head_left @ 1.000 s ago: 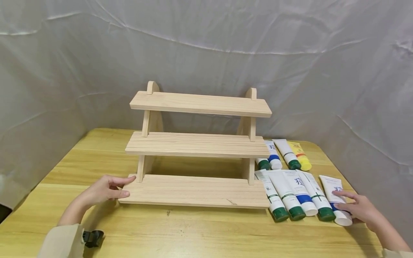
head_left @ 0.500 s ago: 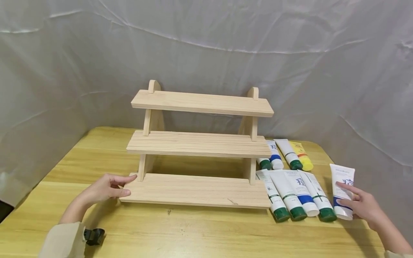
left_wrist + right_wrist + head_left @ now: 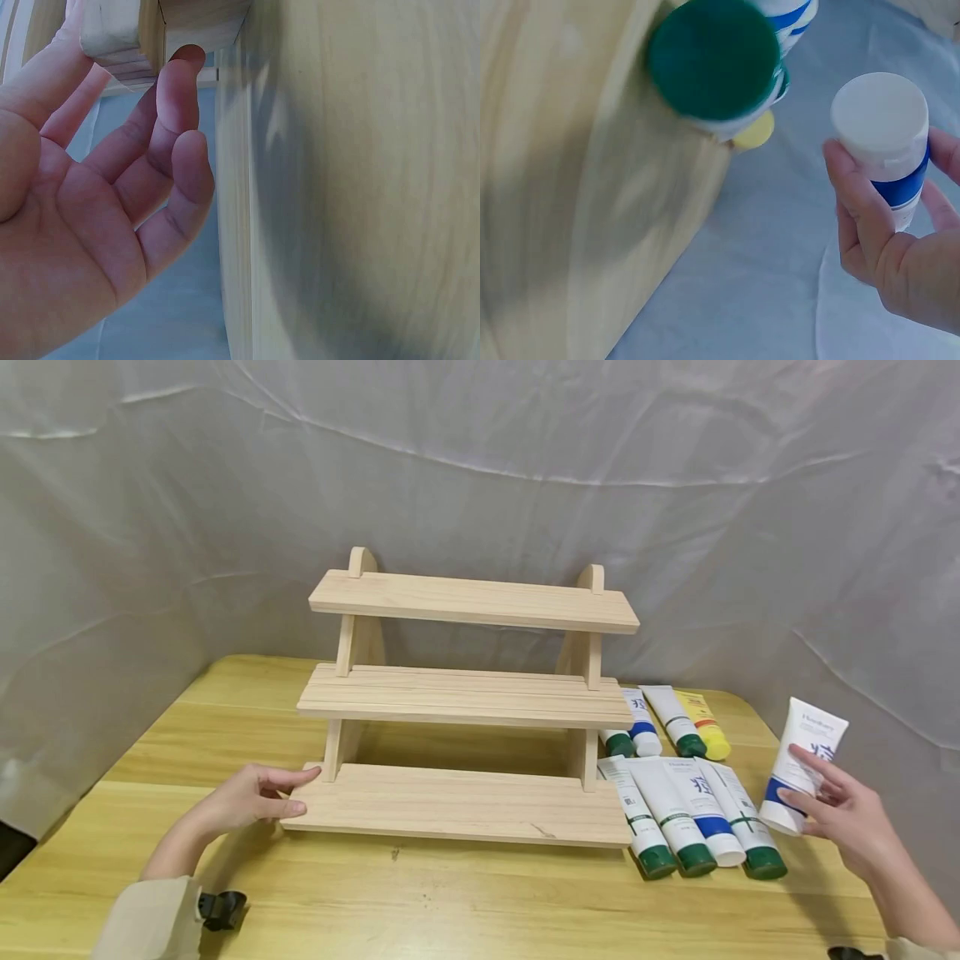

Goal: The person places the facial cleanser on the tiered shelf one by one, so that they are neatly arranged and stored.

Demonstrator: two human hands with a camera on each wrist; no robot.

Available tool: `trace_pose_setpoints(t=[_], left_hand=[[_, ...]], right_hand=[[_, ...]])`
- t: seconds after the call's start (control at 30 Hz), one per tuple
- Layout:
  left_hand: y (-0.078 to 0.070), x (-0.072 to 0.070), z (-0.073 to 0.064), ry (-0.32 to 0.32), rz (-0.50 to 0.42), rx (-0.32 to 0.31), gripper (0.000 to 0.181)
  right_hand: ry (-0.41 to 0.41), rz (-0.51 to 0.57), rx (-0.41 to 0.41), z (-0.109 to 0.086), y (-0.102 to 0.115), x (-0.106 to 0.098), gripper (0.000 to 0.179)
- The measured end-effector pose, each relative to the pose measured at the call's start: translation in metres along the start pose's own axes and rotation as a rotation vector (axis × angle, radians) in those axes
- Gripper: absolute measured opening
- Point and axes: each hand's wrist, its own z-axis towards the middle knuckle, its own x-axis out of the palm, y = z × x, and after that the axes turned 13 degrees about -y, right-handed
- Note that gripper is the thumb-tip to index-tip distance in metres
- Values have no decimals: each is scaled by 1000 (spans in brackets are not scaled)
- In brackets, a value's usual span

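Note:
A three-tier wooden display stand (image 3: 465, 806) stands on the table in the head view. My left hand (image 3: 247, 797) grips the left end of its lowest board. Seen from the left wrist, the board's end (image 3: 124, 34) sits between the thumb and fingers of the left hand (image 3: 112, 195). My right hand (image 3: 847, 810) holds a white squeeze tube (image 3: 806, 752) with a blue band, raised off the table at the right and tilted, cap down. The right wrist view shows its white cap (image 3: 881, 112) facing the camera, with fingers and thumb around the blue band.
A front row of white tubes (image 3: 678, 814) with green or white caps lies right of the stand. Behind it lie more tubes (image 3: 667, 718), including a yellow one (image 3: 702, 724). Grey cloth (image 3: 480, 468) hangs behind the wooden table (image 3: 420, 902).
My right hand has lifted the blue-banded tube from the end of the front row, up and slightly right, tilting it. The left hand keeps its grip on the stand.

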Motion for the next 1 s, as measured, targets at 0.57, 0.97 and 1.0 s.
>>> trace_pose_setpoints(t=[0.57, 0.97, 1.0], left_hand=[[0, -1, 0, -9, 2, -7, 53], [2, -1, 0, -10, 6, 5, 53], [2, -1, 0, -11, 6, 6, 53]], right_hand=[[-10, -62, -114, 11, 30, 44, 60], [45, 381, -92, 19, 58, 78, 57], [40, 425, -100, 24, 54, 80, 56]])
